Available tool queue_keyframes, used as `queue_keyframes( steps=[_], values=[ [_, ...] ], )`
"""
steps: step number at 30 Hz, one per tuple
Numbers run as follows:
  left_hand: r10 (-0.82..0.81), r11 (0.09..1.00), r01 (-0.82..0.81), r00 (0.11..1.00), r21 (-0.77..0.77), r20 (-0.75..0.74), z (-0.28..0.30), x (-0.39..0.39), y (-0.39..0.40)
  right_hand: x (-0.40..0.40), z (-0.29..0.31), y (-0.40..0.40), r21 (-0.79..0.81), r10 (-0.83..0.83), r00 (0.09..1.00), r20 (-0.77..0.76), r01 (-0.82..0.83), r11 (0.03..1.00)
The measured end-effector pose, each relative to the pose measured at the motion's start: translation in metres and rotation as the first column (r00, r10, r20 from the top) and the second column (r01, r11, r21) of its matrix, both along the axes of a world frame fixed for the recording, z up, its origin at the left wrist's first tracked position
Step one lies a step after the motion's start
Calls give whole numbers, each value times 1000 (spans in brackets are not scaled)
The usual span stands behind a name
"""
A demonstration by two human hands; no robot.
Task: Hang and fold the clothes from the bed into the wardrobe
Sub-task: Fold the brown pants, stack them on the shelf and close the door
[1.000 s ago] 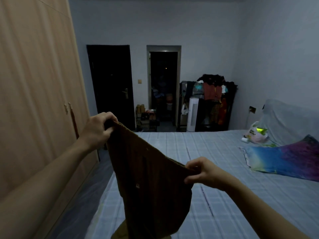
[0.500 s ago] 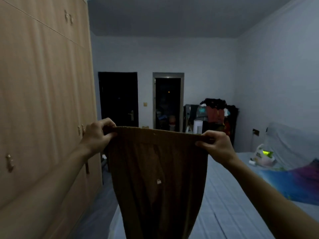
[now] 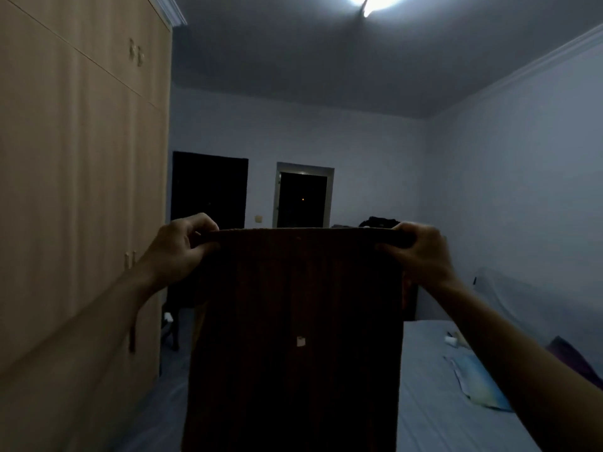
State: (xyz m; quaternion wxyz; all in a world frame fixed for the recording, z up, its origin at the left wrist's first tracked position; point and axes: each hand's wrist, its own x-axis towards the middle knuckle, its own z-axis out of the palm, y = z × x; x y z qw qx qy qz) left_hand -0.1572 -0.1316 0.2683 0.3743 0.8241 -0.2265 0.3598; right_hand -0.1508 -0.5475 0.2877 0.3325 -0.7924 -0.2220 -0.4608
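A brown garment (image 3: 293, 321) hangs straight down in front of me, its top edge stretched level between both hands. My left hand (image 3: 181, 247) grips the left corner of that edge, and my right hand (image 3: 416, 251) grips the right corner. A small pale tag shows on the cloth's middle. The wooden wardrobe (image 3: 75, 190) fills the left side with its doors closed. The bed (image 3: 434, 386) with a blue checked sheet lies low on the right, partly hidden by the garment.
A multicoloured pillow (image 3: 483, 383) and small items lie on the bed's right side. Two dark doorways (image 3: 208, 187) stand in the far wall. A narrow floor strip runs between wardrobe and bed. A ceiling lamp (image 3: 372, 1) glows above.
Both hands have raised the garment higher and levelled its top edge. My view has tilted upward, so the ceiling and lamp now show.
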Motion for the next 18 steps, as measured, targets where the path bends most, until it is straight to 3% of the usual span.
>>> queue_keyframes(
  steps=[4, 8, 12, 18],
  values=[
    [-130, 988, 139, 982, 62, -134, -12, -26, 1, -2, -16, -20, -53, 33, 999, -43, -35, 998],
    [-174, 982, 185, 959, 27, -225, -21, -49, -7, -10, -38, -40, -30, 243, 934, -263, -259, 965],
    [-228, 974, 209, 922, -92, -312, -35, -65, -19, -18, -60, -57, 63, 427, 811, -400, -441, 896],
    [-277, 945, 179, 884, -275, -376, -61, -75, -44, -19, -92, -69, 334, 563, 703, -435, -455, 826]
  ],
)
